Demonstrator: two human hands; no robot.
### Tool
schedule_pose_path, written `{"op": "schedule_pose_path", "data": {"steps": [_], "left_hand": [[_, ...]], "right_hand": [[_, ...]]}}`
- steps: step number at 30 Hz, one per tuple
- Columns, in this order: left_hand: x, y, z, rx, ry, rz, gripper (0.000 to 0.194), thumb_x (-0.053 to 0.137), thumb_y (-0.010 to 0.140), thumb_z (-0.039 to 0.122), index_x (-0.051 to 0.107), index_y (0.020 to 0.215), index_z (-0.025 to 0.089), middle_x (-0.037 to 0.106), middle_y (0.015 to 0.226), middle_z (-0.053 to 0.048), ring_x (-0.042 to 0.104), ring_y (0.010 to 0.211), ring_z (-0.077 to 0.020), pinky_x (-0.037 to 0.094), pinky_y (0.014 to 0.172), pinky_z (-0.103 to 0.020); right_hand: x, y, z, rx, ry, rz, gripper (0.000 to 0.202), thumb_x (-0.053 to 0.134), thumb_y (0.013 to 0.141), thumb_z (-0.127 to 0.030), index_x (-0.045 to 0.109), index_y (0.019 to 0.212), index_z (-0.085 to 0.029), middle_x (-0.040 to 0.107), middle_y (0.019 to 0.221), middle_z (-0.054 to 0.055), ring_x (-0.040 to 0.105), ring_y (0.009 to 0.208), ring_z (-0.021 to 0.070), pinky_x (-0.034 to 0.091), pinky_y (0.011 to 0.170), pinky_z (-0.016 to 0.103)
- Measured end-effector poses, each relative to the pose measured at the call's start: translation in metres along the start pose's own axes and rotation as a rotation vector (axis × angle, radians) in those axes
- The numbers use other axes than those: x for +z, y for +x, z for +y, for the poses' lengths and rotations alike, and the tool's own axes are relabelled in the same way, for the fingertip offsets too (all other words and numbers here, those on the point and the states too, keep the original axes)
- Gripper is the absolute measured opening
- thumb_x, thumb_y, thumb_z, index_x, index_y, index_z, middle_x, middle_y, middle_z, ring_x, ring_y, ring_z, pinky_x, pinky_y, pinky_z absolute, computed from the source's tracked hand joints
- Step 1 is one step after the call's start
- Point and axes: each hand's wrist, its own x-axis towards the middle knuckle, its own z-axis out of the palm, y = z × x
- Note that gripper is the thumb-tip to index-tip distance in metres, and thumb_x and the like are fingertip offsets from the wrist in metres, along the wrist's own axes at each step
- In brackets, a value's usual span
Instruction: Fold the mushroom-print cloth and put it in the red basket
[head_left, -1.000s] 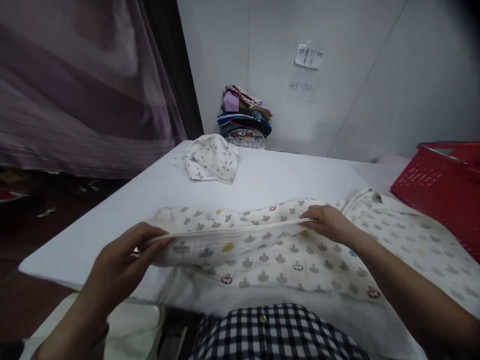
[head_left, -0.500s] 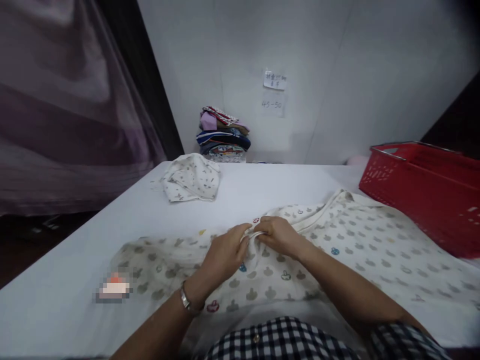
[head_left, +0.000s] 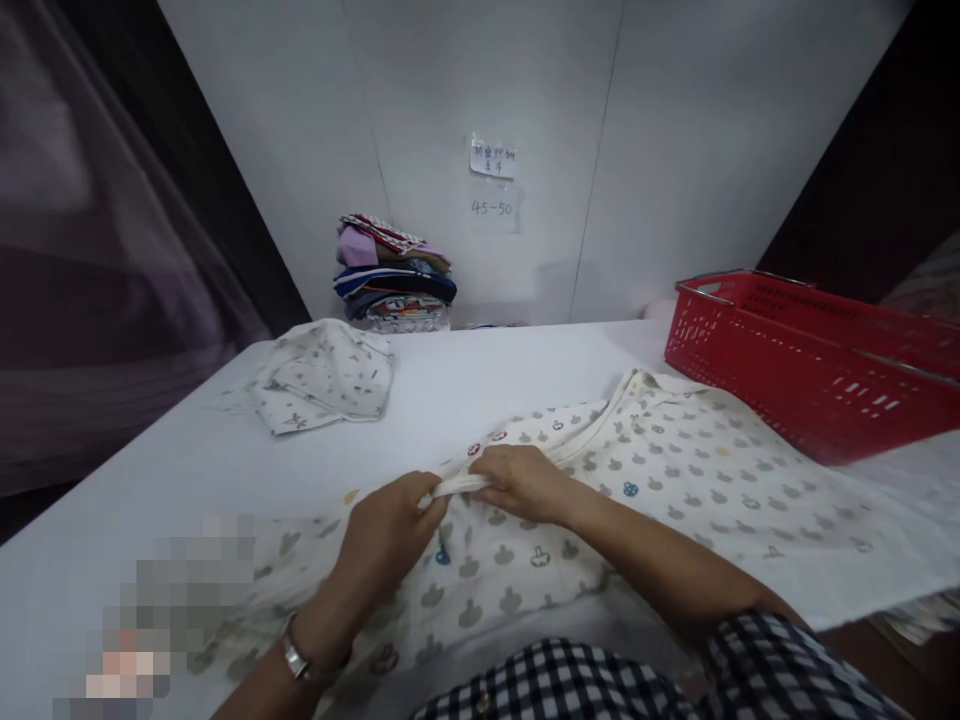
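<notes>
A white cloth (head_left: 517, 570) printed with grey mushroom-like shapes and a few coloured ones spreads across the front of the table. My left hand (head_left: 397, 525), with a metal watch or bracelet on its wrist, pinches the cloth's pale edge band. Just to the right, my right hand (head_left: 521, 482) grips the same band, its fingers curled round it. A short stretch of the band runs between the two hands. Toward the right the cloth rises in a fold and its pale edge runs back. The left end of the cloth is partly hidden by a pixelated patch.
A crumpled white printed cloth (head_left: 326, 375) lies at the back left of the white table (head_left: 495, 370). Behind it stands a stack of folded fabrics (head_left: 394, 280). A red plastic basket (head_left: 787, 365) with metal handles stands at the right. Paper notes (head_left: 493, 180) hang on the wall.
My view has swung to the right, so everything sits further left. My hands have drawn slightly apart along the band, showing more of it between them. Both still hold the cloth.
</notes>
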Motion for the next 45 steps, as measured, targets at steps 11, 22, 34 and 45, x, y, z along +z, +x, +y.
{"op": "schedule_pose_path", "data": {"steps": [11,22,34,45], "left_hand": [[-0.027,-0.009,-0.018,-0.053,-0.141,0.086,0.021,0.043,0.080,0.034,0.060,0.078,0.023,0.059,0.093,0.005,0.057,0.064,-0.0081,0.037,0.056,-0.020],[-0.021,-0.009,-0.020,-0.063,-0.153,0.087,0.020,0.043,0.080,0.035,0.059,0.077,0.023,0.058,0.093,0.005,0.057,0.064,-0.0082,0.036,0.056,-0.021],[-0.017,-0.011,-0.025,-0.011,-0.101,0.090,0.022,0.040,0.081,0.033,0.060,0.076,0.024,0.058,0.092,0.004,0.057,0.065,-0.0087,0.036,0.054,-0.021],[-0.012,-0.009,-0.026,0.040,-0.094,0.060,0.022,0.040,0.081,0.032,0.060,0.079,0.024,0.058,0.096,0.003,0.057,0.066,-0.0100,0.035,0.052,-0.021]], "right_hand": [[-0.026,-0.093,0.077,0.130,-0.071,0.264,0.021,0.050,0.087,-0.026,0.057,0.107,-0.020,0.061,0.100,0.010,0.056,0.092,0.0206,0.047,0.080,0.038],[-0.034,-0.121,0.091,0.171,-0.224,0.026,0.020,0.047,0.090,-0.026,0.064,0.097,-0.020,0.064,0.091,0.009,0.058,0.088,0.0198,0.040,0.083,0.036],[-0.055,-0.121,0.095,0.327,0.011,0.022,0.027,0.041,0.092,-0.035,0.062,0.087,-0.020,0.061,0.084,0.007,0.057,0.079,0.0164,0.046,0.074,0.030],[-0.048,-0.108,0.107,0.251,0.093,-0.111,0.017,0.050,0.088,-0.032,0.063,0.090,-0.021,0.050,0.131,0.007,0.035,0.130,0.0258,0.034,0.102,0.050]]}}
